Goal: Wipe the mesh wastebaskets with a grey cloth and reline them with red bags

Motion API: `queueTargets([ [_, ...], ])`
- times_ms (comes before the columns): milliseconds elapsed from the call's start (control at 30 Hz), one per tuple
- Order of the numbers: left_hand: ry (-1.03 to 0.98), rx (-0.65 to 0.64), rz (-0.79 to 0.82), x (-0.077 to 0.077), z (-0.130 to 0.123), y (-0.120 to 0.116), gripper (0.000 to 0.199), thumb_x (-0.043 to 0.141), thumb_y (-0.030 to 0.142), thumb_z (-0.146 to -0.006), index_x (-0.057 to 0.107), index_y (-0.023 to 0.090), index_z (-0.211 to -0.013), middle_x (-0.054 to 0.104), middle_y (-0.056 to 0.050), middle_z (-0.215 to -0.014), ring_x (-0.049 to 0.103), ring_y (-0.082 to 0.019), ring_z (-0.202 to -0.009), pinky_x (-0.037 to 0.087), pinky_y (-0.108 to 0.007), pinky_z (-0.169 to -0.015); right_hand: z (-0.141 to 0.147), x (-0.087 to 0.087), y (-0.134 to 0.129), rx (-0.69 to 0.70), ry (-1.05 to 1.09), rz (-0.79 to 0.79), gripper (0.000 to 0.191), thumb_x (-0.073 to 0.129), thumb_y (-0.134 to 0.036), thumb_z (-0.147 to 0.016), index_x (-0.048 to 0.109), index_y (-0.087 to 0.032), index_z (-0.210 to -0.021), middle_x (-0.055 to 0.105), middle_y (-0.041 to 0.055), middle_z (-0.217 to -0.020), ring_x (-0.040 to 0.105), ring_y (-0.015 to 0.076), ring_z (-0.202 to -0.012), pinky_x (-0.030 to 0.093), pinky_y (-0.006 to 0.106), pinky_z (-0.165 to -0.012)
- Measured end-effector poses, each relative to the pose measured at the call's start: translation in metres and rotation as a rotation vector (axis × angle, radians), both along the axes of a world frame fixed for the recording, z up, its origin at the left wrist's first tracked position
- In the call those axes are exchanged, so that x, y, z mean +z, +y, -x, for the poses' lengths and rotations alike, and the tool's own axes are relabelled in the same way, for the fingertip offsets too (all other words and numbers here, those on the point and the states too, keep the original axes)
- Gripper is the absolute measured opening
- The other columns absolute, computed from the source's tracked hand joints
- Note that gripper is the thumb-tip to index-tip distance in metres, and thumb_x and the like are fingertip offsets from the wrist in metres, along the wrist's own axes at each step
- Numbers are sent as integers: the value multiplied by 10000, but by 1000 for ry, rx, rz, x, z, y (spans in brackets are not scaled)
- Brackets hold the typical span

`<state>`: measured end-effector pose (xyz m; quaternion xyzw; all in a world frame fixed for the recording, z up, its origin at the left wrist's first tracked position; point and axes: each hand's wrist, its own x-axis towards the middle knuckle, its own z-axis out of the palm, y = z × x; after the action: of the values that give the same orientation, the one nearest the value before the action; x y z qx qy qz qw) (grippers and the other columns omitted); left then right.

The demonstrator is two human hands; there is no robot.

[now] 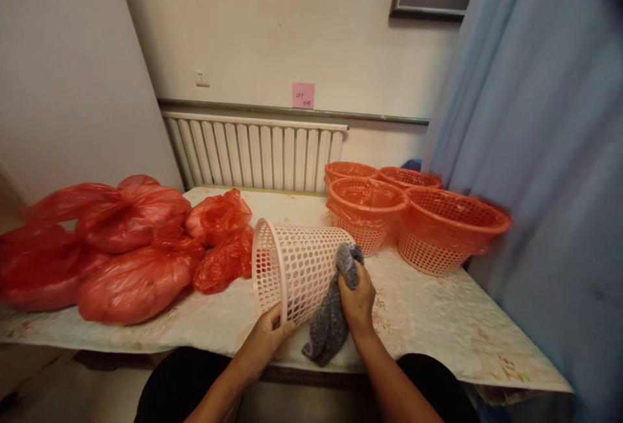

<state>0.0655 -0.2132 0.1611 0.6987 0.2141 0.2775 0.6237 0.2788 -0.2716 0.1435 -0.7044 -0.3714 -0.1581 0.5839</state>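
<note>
A pale pink perforated plastic basket (311, 261) lies tipped on its side near the table's front, its mouth facing left. My left hand (270, 335) grips its rim at the lower edge, thumb outside. In my right hand (359, 296) is a bunched grey cloth (328, 326), pressed against the basket near its base, with the loose end hanging toward the table edge. Part of the fingers of my right hand is hidden by the cloth.
Several filled red plastic bags (141, 280) crowd the left of the table (423, 326). Toward the back right stand several baskets (433, 251) lined with red bags. Behind the table is a radiator (253, 154); a blue curtain (545, 150) hangs at the right.
</note>
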Motion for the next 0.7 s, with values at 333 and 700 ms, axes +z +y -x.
queueTargets([
  [333,20,46,-51,-9,-2,5,384,574,403,-821,659,138,-1086,706,-64,-992,594,-253,-981,412,-368,-976,60,-1,-12,306,-284,8,402,546,-265,-822,515,-173,-1212,601,118,-1056,572,256,-999,492,414,-855],
  [700,53,9,-63,-11,4,7,451,606,400,-811,635,156,-1189,663,-97,-1214,547,-293,-1179,331,-434,-1083,24,-4,-1,89,-21,10,363,529,-292,-819,567,-156,-1154,635,128,-1089,594,264,-1021,472,421,-897],
])
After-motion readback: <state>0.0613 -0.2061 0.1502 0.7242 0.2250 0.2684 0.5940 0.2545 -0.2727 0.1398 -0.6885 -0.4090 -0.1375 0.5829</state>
